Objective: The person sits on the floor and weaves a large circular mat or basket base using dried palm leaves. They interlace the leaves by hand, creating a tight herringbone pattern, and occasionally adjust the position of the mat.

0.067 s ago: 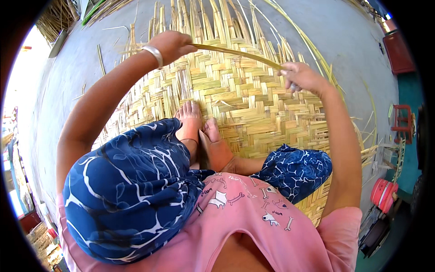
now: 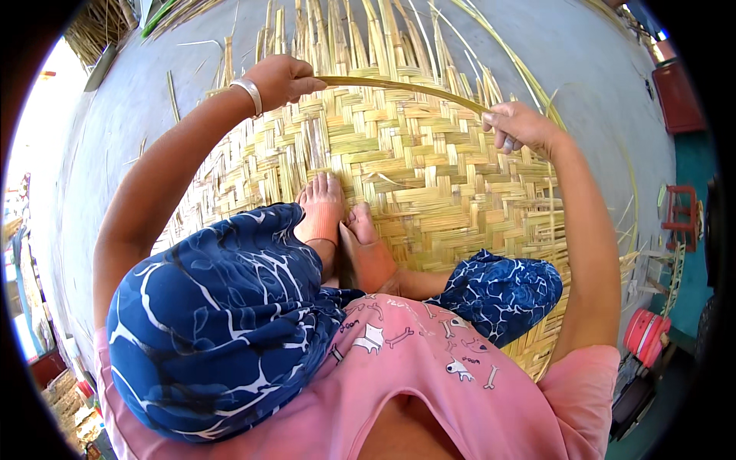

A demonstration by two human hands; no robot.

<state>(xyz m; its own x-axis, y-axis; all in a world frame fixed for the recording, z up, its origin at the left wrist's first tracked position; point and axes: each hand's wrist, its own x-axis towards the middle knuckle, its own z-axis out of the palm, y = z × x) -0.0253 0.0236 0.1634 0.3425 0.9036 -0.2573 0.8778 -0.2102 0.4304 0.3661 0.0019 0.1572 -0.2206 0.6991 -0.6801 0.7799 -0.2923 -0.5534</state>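
Observation:
A long, thin plant strip (image 2: 395, 84), greenish yellow and slightly bowed, stretches between my two hands above the far part of a woven mat (image 2: 437, 184). My left hand (image 2: 282, 81), with a silver bangle at its wrist, pinches the strip's left end. At the right end, my right hand (image 2: 521, 127) closes on the strip between thumb and fingers; a ring shows on one finger. Loose unwoven strip ends (image 2: 360, 38) stick out from the mat's far edge. My bare feet (image 2: 326, 203) rest on the mat, in orange ankle bands.
Long loose strips (image 2: 521, 65) lie on the grey floor (image 2: 598, 92) beyond the mat's right side. A bundle of stalks (image 2: 96, 34) is at the far left. Along the right stand a dark red box (image 2: 678, 96), a small red chair (image 2: 680, 218) and a pink round object (image 2: 646, 337).
Both hands have drawn slightly apart, the left one a little to the left and the right one to the right. The strip stays held between them.

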